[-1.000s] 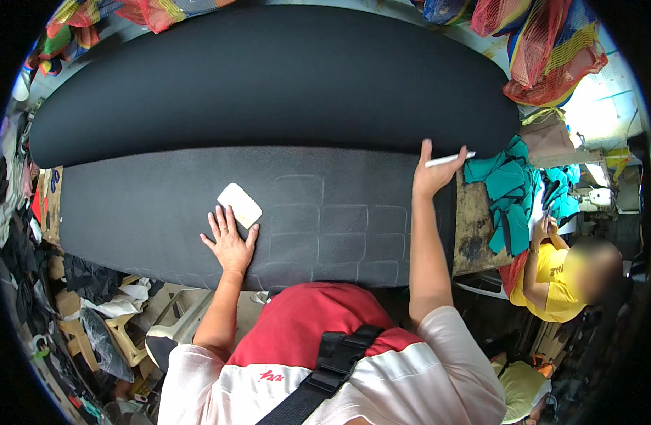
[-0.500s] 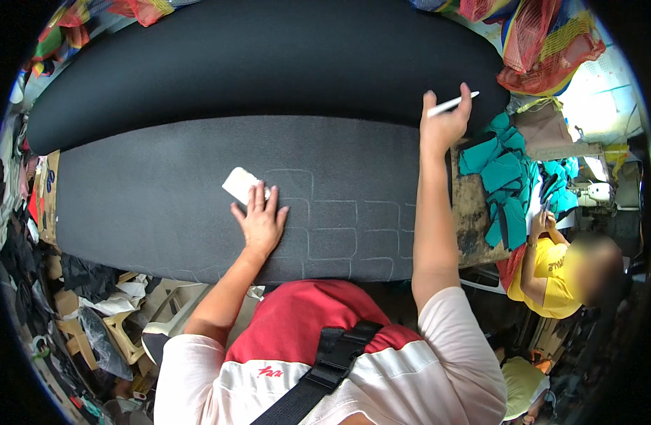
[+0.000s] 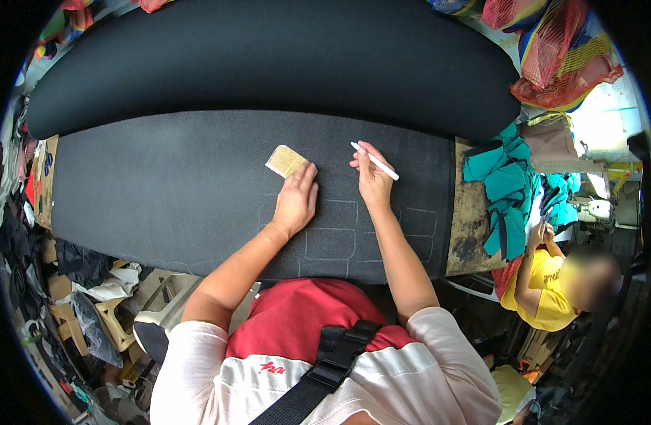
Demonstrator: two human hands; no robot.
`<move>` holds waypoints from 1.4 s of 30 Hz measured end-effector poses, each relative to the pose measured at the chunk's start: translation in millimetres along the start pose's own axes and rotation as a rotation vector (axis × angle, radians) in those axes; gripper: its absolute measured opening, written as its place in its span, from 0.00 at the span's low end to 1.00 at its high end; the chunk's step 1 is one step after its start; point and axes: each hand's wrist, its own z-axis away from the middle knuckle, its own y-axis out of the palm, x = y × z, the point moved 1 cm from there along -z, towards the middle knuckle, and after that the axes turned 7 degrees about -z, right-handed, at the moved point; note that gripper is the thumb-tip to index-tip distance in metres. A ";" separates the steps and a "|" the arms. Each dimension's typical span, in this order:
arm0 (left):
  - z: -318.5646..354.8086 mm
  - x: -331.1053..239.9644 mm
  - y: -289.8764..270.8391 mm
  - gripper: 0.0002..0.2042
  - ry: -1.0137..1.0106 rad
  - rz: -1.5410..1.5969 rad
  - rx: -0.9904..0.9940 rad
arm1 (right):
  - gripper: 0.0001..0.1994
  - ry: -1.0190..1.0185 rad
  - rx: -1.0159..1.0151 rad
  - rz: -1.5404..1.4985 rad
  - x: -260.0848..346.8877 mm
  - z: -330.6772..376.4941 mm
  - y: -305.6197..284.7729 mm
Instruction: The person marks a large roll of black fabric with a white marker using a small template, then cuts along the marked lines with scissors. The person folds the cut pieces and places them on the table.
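In the head view, a small tan card with a pale rim (image 3: 287, 161) is lying on or just above a dark grey fabric sheet (image 3: 162, 177), which is covering most of a worn wooden counter (image 3: 469, 237). The left hand (image 3: 295, 205) is reaching to the card's near right edge; its fingers are curling over that edge, and I cannot tell whether they are pinching or pressing it. To the right of the card, the right hand (image 3: 373, 185) is gripping a white pen (image 3: 382, 166), its fingers closing around the barrel; whether the tip is touching the sheet is unclear. Pale outlines (image 3: 330, 229) are running across the sheet on the card's near and right sides. In my judgement, good handling is calling for the card lying flat, fingers pressing well inside its rim, and the pen leaning evenly and lightly so that the stretchy-looking cloth is not dragging. As for writing, red script is showing on the person's shirt (image 3: 297, 319), nearer the body than the card, and dark lettering on a co-worker's yellow shirt (image 3: 541, 283), far right of the card; neither card nor pen is showing a readable label.
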 end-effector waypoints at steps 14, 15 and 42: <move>-22.1 8.9 24.5 0.25 -0.129 -0.033 -0.089 | 0.15 0.103 0.139 -0.088 -15.8 -24.2 28.7; -20.8 11.2 22.5 0.25 -0.054 -0.204 -0.008 | 0.15 0.086 0.160 -0.099 -15.4 -25.9 29.1; -13.7 37.9 22.2 0.17 0.051 -0.341 0.065 | 0.07 -0.124 0.818 0.554 -29.5 -40.3 124.0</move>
